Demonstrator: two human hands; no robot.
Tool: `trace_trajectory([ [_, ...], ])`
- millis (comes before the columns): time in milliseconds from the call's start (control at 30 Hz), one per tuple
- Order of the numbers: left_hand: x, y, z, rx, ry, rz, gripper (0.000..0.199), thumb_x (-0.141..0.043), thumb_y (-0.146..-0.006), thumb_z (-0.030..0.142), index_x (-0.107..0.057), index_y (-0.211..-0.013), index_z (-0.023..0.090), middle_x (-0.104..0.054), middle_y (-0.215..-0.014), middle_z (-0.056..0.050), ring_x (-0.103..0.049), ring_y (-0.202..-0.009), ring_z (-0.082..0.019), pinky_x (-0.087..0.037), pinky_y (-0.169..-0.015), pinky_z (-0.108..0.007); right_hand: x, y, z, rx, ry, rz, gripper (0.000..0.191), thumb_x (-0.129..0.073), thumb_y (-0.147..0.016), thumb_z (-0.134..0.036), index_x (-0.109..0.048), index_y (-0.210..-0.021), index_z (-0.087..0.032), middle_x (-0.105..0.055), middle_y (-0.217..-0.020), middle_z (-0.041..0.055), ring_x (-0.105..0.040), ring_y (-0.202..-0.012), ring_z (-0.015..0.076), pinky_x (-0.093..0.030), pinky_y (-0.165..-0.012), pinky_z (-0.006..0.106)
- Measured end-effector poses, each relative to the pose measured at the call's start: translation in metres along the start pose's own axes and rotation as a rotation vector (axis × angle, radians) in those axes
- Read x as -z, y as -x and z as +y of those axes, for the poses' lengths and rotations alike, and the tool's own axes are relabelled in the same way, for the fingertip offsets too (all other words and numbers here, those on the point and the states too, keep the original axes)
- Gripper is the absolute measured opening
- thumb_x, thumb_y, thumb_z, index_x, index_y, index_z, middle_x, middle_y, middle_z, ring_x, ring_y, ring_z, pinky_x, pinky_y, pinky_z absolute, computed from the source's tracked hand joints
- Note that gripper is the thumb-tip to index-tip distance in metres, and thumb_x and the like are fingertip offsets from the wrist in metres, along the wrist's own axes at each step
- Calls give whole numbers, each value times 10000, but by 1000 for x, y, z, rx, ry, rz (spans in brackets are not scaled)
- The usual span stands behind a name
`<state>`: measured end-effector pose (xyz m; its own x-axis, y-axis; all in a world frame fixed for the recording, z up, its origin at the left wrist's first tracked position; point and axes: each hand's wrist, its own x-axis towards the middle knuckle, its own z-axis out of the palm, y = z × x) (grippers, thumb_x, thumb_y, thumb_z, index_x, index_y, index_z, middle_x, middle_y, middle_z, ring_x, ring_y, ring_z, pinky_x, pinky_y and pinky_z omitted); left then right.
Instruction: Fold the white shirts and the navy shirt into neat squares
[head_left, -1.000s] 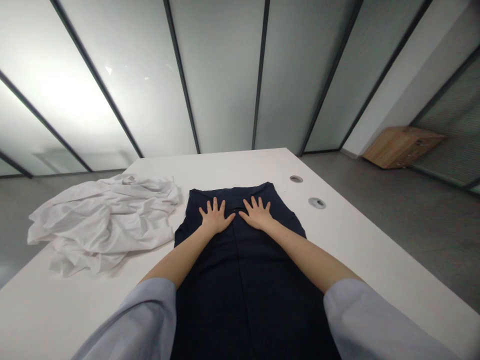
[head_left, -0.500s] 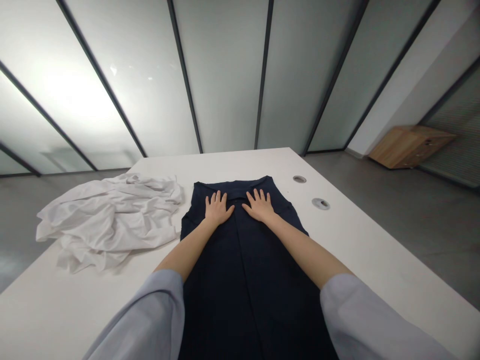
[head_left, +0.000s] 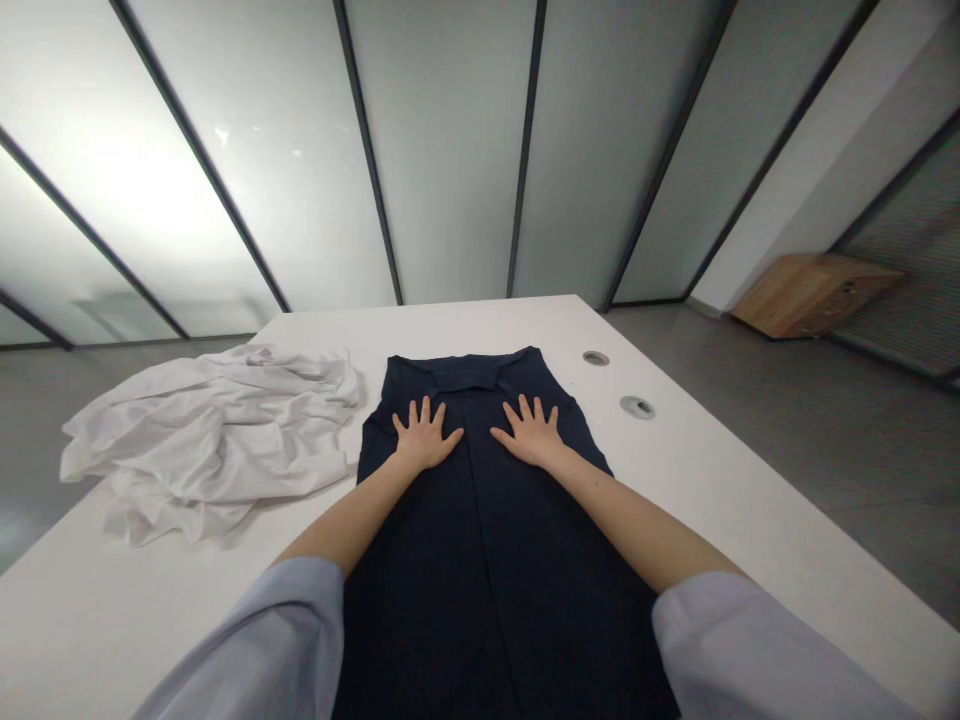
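A dark navy garment [head_left: 480,540], its exact kind unclear, lies spread lengthwise on the white table, with a seam line down its middle. Its far end has a folded band with a small flap at the centre. My left hand [head_left: 424,440] rests palm down on the left half, fingers spread. On the right half, my right hand [head_left: 531,436] lies flat in the same way, fingers apart. Neither hand grips the cloth. The garment's near end runs out of view at the bottom.
A crumpled white cloth [head_left: 225,440] lies to the left on the white table [head_left: 750,560]. Two round cable grommets, a far one [head_left: 596,358] and a near one [head_left: 637,407], sit at the right. A wooden cabinet [head_left: 814,295] stands on the floor beyond, near frosted glass panels [head_left: 450,150].
Both hands have slid toward me along the navy garment and moved slightly farther apart, uncovering the flap at its far end. The white cloth stays where it was.
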<state>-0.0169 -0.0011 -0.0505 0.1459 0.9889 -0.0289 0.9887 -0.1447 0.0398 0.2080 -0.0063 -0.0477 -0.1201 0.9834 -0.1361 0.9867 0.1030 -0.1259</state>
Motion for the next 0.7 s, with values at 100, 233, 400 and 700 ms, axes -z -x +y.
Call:
trace_trajectory([
  [100, 4, -20, -5, -18, -19, -16, 832, -140, -840, 737, -219, -1504, 242, -124, -1581, -125, -101, -1426, -401, -128, -1064, -677, 3, -18, -1, -9, -8, 9, 839, -162, -853, -744, -202, -1515, -230, -78, -1585, 134, -26, -1420, 411, 6, -1066, 663],
  [233, 10, -43, -10, -30, -29, -27, 819, -149, -849, 726, -224, -1502, 238, -139, -1579, -122, -117, -1427, -388, -138, -1075, -655, 9, -41, -2, -14, -22, -6, 830, -175, -858, -735, -193, -1517, -229, -68, -1587, 131, -21, -1423, 400, 9, -1075, 646],
  [400, 16, -46, -8, -10, -22, 62, 815, -202, -858, 706, -311, -1471, 180, -214, -1557, -147, -162, -1421, -373, -166, -1098, -604, 13, -49, -1, -10, -26, 39, 785, -175, -892, -680, -181, -1519, -208, -87, -1584, 133, -44, -1427, 382, -11, -1096, 609],
  [700, 5, 16, -19, 54, -25, -1, 817, -168, -852, 722, -291, -1482, 216, -226, -1552, -150, -172, -1416, -388, -203, -1054, -656, 5, 5, 17, 42, 36, 86, 803, -176, -885, -691, -234, -1508, -187, -174, -1568, 140, -105, -1424, 370, -67, -1116, 567],
])
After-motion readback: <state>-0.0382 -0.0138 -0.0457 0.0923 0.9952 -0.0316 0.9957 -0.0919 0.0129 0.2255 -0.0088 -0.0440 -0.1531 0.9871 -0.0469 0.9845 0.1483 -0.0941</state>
